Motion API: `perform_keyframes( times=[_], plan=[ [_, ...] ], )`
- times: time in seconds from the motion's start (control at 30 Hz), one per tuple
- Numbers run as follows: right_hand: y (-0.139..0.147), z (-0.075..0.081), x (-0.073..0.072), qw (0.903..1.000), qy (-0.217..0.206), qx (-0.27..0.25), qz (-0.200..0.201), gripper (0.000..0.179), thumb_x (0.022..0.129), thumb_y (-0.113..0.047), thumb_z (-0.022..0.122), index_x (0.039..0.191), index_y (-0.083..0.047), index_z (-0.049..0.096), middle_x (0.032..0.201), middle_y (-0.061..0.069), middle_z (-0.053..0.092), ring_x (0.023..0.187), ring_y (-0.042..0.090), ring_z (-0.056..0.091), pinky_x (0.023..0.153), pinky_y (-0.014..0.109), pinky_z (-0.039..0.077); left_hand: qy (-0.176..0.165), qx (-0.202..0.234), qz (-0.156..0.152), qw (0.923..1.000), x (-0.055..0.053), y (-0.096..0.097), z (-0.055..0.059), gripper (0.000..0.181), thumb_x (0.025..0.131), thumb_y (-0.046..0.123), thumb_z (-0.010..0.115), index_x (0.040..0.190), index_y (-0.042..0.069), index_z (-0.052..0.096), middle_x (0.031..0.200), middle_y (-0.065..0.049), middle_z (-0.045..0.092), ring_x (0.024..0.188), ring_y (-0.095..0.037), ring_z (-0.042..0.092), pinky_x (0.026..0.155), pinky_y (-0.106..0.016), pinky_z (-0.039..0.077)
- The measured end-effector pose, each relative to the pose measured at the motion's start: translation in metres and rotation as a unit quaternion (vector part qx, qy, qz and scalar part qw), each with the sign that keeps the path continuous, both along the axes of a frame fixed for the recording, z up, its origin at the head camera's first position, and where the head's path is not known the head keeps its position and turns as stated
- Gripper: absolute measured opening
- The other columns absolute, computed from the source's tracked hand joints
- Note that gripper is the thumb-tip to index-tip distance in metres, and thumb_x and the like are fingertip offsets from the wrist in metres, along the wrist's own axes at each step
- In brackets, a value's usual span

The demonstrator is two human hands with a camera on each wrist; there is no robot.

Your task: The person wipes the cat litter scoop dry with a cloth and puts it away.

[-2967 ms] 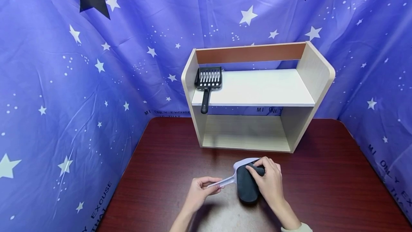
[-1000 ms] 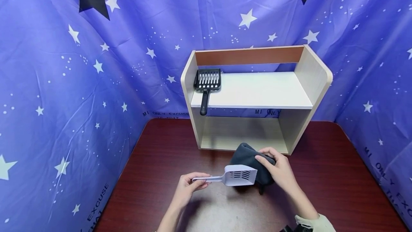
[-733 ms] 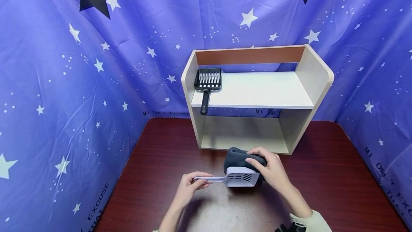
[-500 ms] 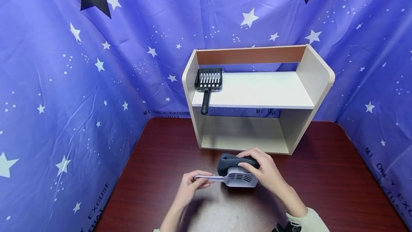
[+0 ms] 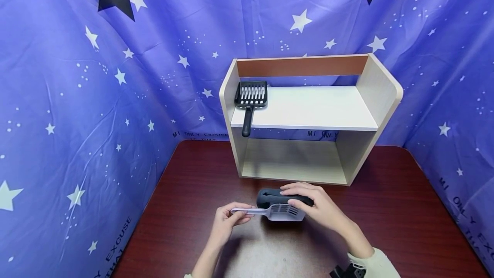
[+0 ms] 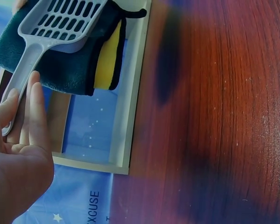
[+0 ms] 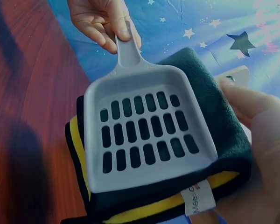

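My left hand [image 5: 225, 222] pinches the handle of a pale grey slotted litter scoop [image 5: 285, 216] between thumb and fingers. The scoop is held above the table, its slotted side showing in both wrist views. Behind it lies a folded dark green cloth [image 7: 207, 100] with black edging, a yellow inner side and a white tag. My right hand [image 5: 320, 207] grips this cloth from the right, thumb on the near side, and holds it against the scoop's back. In the left wrist view the cloth's yellow part [image 6: 106, 63] and a black loop stick out past the scoop.
A two-level wooden shelf [image 5: 382, 93] stands at the back of the table. A black slotted scoop [image 5: 248, 121] lies at the left of its upper board, handle over the front edge. Dark red tabletop [image 5: 185, 209] surrounds the hands; a blue starry curtain [image 5: 173, 33] hangs behind.
The scoop has turned so its slots show, and the cloth has gone from covering it to behind it. Over the last second my right hand has moved left and slightly down with the cloth.
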State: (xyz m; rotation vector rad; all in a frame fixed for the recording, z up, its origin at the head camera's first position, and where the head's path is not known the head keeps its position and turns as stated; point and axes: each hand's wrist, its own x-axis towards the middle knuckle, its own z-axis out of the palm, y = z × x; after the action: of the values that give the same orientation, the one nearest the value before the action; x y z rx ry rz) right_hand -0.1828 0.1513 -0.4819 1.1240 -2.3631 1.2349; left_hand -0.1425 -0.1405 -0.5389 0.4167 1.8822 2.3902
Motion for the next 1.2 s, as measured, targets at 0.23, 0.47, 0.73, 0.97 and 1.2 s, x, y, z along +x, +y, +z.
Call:
perform_keyframes(
  times=[0.23, 0.47, 0.73, 0.97, 1.2],
  plan=[
    [0.0033, 0.0002, 0.0002, 0.9989, -0.046, -0.004, 0.000, 0.032, 0.096, -0.007, 0.063, 0.123, -0.022, 0.070, 0.130, 0.005, 0.068, 0.124, 0.018, 0.062, 0.106, 0.013, 0.042, -0.006, 0.004, 0.009, 0.9999, 0.0009, 0.0013, 0.0009, 0.032, 0.096, -0.007, 0.054, 0.113, -0.034, 0.048, 0.103, -0.002, 0.077, 0.092, -0.008, 0.073, 0.081, -0.023, 0.059],
    [0.0043, -0.0024, -0.0004, 0.9971, -0.072, -0.024, -0.009, 0.030, 0.094, -0.009, 0.067, 0.119, -0.024, 0.072, 0.127, 0.001, 0.070, 0.122, 0.016, 0.064, 0.103, 0.012, 0.044, -0.009, 0.000, 0.016, 0.9998, 0.0018, 0.0029, 0.0001, 0.033, 0.096, -0.005, 0.056, 0.112, -0.033, 0.050, 0.105, -0.009, 0.076, 0.090, -0.010, 0.074, 0.081, -0.025, 0.060],
    [0.0030, -0.0017, -0.0042, 0.9959, -0.080, -0.043, -0.001, 0.027, 0.092, -0.010, 0.069, 0.117, -0.021, 0.074, 0.123, 0.006, 0.072, 0.120, 0.015, 0.065, 0.103, 0.010, 0.043, 0.004, 0.001, 0.016, 0.9999, 0.0018, 0.0057, 0.0040, 0.033, 0.095, -0.005, 0.058, 0.110, -0.033, 0.051, 0.101, 0.006, 0.077, 0.091, -0.009, 0.074, 0.081, -0.025, 0.060],
    [-0.0017, 0.0021, -0.0048, 0.9950, -0.094, -0.035, 0.006, 0.027, 0.092, -0.013, 0.070, 0.116, -0.024, 0.075, 0.121, 0.000, 0.073, 0.119, 0.015, 0.066, 0.102, 0.012, 0.046, 0.018, -0.001, 0.010, 0.9998, 0.0022, 0.0051, 0.0068, 0.032, 0.096, -0.005, 0.057, 0.110, -0.032, 0.051, 0.103, 0.006, 0.077, 0.090, -0.011, 0.074, 0.081, -0.025, 0.060],
    [-0.0019, 0.0000, -0.0024, 0.9966, -0.076, -0.031, 0.010, 0.026, 0.092, -0.011, 0.069, 0.116, -0.021, 0.075, 0.119, 0.001, 0.074, 0.115, 0.014, 0.068, 0.099, 0.014, 0.048, 0.032, -0.005, 0.025, 0.9992, 0.0030, 0.0060, 0.0070, 0.031, 0.096, -0.004, 0.057, 0.108, -0.032, 0.052, 0.101, 0.008, 0.077, 0.088, -0.010, 0.074, 0.079, -0.025, 0.060]
  ],
)
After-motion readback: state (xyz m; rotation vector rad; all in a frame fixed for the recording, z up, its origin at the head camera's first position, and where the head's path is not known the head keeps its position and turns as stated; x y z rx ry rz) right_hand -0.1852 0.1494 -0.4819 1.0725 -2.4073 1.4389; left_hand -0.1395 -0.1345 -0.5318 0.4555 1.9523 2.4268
